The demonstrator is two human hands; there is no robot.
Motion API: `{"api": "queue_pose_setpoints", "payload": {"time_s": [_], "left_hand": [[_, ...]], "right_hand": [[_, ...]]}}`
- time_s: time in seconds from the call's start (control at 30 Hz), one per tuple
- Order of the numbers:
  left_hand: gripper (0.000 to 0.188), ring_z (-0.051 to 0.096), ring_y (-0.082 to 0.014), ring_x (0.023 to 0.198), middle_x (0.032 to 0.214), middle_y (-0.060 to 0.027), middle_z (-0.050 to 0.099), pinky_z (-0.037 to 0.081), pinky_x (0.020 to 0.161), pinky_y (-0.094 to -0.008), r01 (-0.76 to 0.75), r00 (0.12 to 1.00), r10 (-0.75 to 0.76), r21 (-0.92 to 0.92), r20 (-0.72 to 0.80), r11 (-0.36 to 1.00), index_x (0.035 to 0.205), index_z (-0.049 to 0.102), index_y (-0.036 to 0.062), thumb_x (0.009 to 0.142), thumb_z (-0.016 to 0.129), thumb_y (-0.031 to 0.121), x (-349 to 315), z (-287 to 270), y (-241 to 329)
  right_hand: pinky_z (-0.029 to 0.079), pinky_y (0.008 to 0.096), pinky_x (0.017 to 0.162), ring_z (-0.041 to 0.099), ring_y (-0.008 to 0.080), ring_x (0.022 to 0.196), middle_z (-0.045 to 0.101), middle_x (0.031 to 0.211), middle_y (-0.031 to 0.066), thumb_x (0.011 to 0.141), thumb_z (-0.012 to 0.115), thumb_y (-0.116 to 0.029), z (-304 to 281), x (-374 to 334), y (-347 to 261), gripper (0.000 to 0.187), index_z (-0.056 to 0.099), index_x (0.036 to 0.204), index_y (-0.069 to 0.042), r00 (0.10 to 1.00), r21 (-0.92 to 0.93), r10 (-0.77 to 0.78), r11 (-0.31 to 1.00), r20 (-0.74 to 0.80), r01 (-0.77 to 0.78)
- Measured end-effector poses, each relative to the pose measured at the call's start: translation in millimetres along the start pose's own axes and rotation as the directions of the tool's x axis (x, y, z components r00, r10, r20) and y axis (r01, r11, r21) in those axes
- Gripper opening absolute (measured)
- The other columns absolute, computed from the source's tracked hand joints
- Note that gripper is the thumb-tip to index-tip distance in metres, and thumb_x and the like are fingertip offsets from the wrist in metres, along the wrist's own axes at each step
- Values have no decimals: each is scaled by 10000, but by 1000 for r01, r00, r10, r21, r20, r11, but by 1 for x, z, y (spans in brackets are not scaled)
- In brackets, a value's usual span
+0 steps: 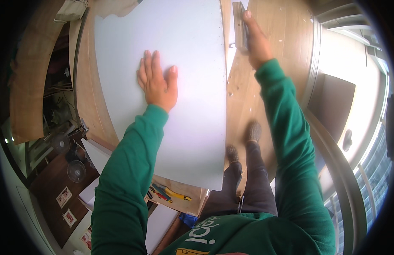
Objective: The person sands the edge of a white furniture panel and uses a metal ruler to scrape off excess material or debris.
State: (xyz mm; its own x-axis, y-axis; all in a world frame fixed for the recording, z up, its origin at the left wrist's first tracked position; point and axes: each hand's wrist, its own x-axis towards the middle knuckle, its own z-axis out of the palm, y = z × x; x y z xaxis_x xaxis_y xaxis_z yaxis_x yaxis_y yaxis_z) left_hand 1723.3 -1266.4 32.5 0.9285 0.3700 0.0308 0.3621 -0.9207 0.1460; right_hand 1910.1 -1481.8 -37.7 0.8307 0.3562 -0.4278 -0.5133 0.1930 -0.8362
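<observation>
A large white panel [188, 136] lies flat in front of me, with a ragged notch in its far left edge. Near its middle, my left hand [158, 85] rests palm down, fingers together and thumb out, holding nothing. Beyond the panel's right edge, my right hand [258, 44] is wrapped round a narrow wooden block [238, 25]. The block stands lengthwise beside that edge, and a small dark piece sticks out at its near end. I cannot tell whether it touches the panel.
Under the panel is a wooden worktop [105, 123]. Hand tools with yellow and red handles [173, 193] lie by its near edge. The wooden floor [290, 38] on the right has scattered bits. Two fans [76, 171] stand at the left, and a curved rail [348, 187] runs at the right.
</observation>
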Motion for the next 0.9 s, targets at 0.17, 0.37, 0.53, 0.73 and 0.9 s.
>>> {"api": "queue_pose_setpoints", "payload": {"time_s": [0.17,0.37,0.53,0.73,0.9], "left_hand": [[628,208,-362,1514,1651,-159,267,129,1237,-518,-8,1000,8,-6,-11,1000,1553,360,76,1026,507,385,0,0,0],[622,215,-358,1511,1650,-152,272,131,1237,-512,5,1000,-5,-6,-12,1000,1546,369,76,1020,516,373,0,-1,1],[625,212,-355,1513,1650,-149,274,132,1239,-508,6,1000,-6,-7,-15,1000,1546,368,77,1017,524,371,0,-1,1],[629,208,-357,1515,1650,-153,271,128,1240,-510,10,1000,-10,2,-14,1000,1547,366,76,1017,524,376,-1,-1,2],[634,206,-358,1515,1651,-157,268,125,1240,-513,1,1000,-1,2,-13,1000,1548,363,71,1019,519,383,-1,1,2]], "right_hand": [[418,412,1126,432,435,1397,380,1508,336,778,719,-730,9,-9,-2,1263,166,1586,68,995,-107,-96,990,0,96],[466,384,1079,525,409,1317,427,1445,367,736,760,-720,8,-9,0,1300,186,1568,98,991,-239,-131,962,11,129],[503,383,1028,564,393,1272,440,1427,367,746,766,-691,5,-19,2,1251,240,1553,107,992,-263,-129,957,-12,121],[490,377,1042,576,386,1256,499,1384,343,763,766,-658,4,-23,5,1199,275,1544,108,989,-276,-147,951,-13,138],[485,379,1049,576,396,1254,510,1364,339,763,765,-658,2,-13,3,1192,279,1551,92,987,-252,-162,955,6,158]]}}
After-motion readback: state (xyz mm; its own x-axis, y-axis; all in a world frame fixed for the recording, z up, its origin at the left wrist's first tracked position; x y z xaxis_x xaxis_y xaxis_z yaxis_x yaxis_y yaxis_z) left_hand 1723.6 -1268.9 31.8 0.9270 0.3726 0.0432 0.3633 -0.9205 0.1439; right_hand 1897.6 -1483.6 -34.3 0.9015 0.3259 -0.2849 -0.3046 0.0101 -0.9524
